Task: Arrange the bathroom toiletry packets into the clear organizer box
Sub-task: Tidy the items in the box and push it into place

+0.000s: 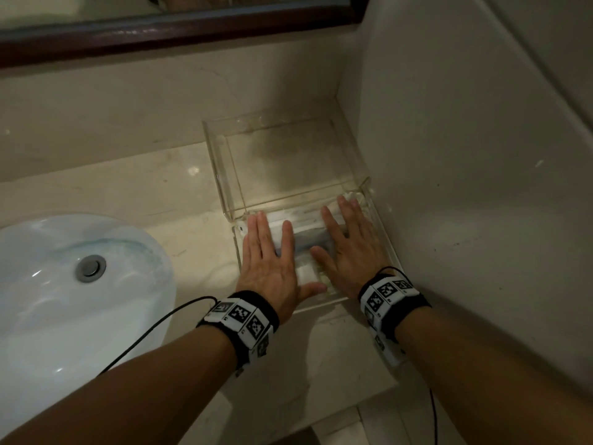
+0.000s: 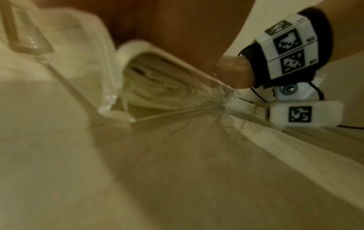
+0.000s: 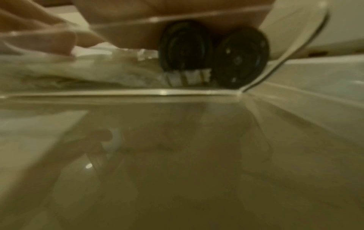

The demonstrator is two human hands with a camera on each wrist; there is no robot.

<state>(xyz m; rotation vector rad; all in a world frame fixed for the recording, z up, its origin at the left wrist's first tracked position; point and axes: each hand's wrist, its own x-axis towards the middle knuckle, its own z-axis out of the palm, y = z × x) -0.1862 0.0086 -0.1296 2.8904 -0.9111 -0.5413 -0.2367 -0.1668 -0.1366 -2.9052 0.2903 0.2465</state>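
Observation:
The clear organizer box (image 1: 390, 252) sits on the counter in the corner by the right wall, its lid (image 1: 224, 175) tipped up and back. White toiletry packets (image 1: 305, 224) lie inside with a dark item (image 1: 313, 240) between them. My left hand (image 1: 271, 258) lies flat, fingers straight, on the left packets. My right hand (image 1: 348, 245) lies flat on the right ones. In the left wrist view, white packets (image 2: 157, 80) show through the box wall under my palm (image 2: 167, 23). In the right wrist view, two black round items (image 3: 212, 52) stand beside white packets (image 3: 82, 73).
A white basin (image 1: 64, 300) with a metal drain (image 1: 90, 268) takes up the left of the marble counter (image 1: 154, 194). A dark-framed mirror (image 1: 160, 30) hangs behind. The side wall (image 1: 481, 155) runs close along the box's right side. Cables trail from both wrist bands.

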